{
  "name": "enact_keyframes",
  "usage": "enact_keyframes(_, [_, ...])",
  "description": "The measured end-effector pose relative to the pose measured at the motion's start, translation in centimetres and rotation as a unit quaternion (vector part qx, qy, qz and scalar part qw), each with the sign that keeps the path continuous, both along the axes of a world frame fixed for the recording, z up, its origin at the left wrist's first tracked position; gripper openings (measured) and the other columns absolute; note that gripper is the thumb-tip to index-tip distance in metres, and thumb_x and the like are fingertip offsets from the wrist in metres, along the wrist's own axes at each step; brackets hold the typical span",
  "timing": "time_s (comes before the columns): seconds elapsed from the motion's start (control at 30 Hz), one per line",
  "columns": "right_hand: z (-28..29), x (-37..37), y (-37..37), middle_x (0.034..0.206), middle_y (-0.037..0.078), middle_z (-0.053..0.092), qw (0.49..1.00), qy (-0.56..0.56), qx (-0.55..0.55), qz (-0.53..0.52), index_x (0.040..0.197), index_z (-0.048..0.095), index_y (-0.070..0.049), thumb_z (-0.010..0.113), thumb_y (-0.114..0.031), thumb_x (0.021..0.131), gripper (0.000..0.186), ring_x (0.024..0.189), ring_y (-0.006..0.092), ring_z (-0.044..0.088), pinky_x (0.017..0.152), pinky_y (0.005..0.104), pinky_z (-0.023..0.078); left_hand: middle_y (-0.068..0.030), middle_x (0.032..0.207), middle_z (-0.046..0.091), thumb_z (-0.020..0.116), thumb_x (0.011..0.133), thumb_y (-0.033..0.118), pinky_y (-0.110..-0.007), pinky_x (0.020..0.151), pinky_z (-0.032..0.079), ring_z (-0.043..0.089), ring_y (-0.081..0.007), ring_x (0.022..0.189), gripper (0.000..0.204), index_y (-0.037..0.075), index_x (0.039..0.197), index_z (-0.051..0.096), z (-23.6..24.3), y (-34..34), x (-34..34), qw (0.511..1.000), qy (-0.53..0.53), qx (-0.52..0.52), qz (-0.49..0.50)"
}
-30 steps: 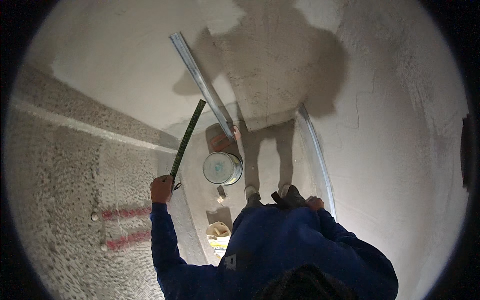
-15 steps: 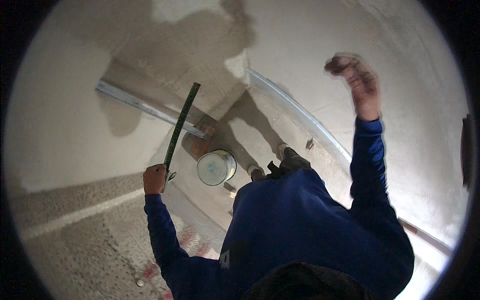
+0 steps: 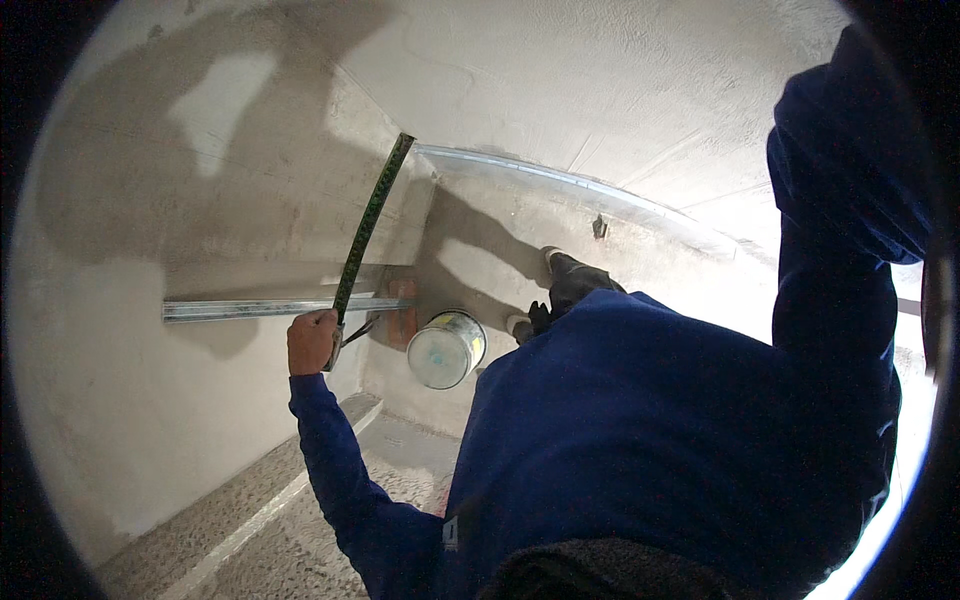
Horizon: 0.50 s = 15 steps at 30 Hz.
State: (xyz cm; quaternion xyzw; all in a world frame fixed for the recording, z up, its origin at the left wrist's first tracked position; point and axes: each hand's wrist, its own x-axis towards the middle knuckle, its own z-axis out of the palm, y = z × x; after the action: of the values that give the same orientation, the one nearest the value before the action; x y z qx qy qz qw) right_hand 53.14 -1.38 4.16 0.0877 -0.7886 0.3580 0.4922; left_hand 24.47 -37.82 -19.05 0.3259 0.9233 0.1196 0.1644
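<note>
My left hand (image 3: 313, 342) is closed round a tape measure. Its dark green blade (image 3: 370, 222) sticks out stiffly, away from my body and slightly to the right, with its tip against the pale wall surface near the corner. A dark strap or cord hangs from the tape's case, most of which my fingers hide. My right arm (image 3: 835, 210), in a blue sleeve, is raised along the right edge of the view. The hand at its end is out of sight.
Silver metal profiles (image 3: 240, 309) lean on the left with their lower ends by an orange-red block (image 3: 402, 312). A lidded bucket (image 3: 446, 352) stands near my feet. Another metal profile (image 3: 570, 181) runs along the wall's foot. A small dark object (image 3: 599, 228) lies near it.
My view has turned, so the corner, profiles and bucket appear shifted. My right hand has gone up and out of view at the right. My left hand keeps its hold on the tape measure.
</note>
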Motion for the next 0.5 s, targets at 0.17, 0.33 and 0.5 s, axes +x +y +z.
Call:
enact_keyframes(0.17, [-6.6,0.5,1.7,0.099,0.015,0.061,0.994,-0.087,-0.066,-0.023,0.104,0.06,-0.004,0.052,-0.025,0.087,0.028,0.089,0.0268,0.061,0.081,0.0385,0.049,-0.0201,0.07,0.064,0.058,0.079,0.032,-0.039,0.064,0.047,0.065,-0.0307,0.07,0.033,0.0,0.083,0.067,-1.5,0.6,-0.5,0.998,-0.051,-0.02,0.033])
enact_keyframes(0.33, [-16.9,0.0,2.4,0.098,0.014,0.062,0.963,-0.192,-0.175,-0.066,0.104,0.06,-0.004,0.054,-0.024,0.086,0.027,0.088,0.026,0.062,0.08,0.0376,0.049,-0.022,0.083,0.065,0.059,0.078,0.031,-0.037,0.075,0.048,0.064,-0.0332,0.083,0.034,0.001,0.092,0.067,-6.2,0.9,-2.1,0.997,0.012,0.0,-0.079])
enact_keyframes(0.5, [-28.6,-2.3,2.0,0.097,0.014,0.062,0.912,-0.295,-0.273,-0.087,0.103,0.061,-0.004,0.056,-0.022,0.085,0.025,0.087,0.0252,0.062,0.079,0.0367,0.05,-0.016,0.086,0.066,0.056,0.077,0.033,-0.042,0.073,0.048,0.062,-0.0359,0.081,0.03,0.007,0.081,0.07,-14.2,1.2,-2.7,0.998,-0.043,-0.031,0.037])
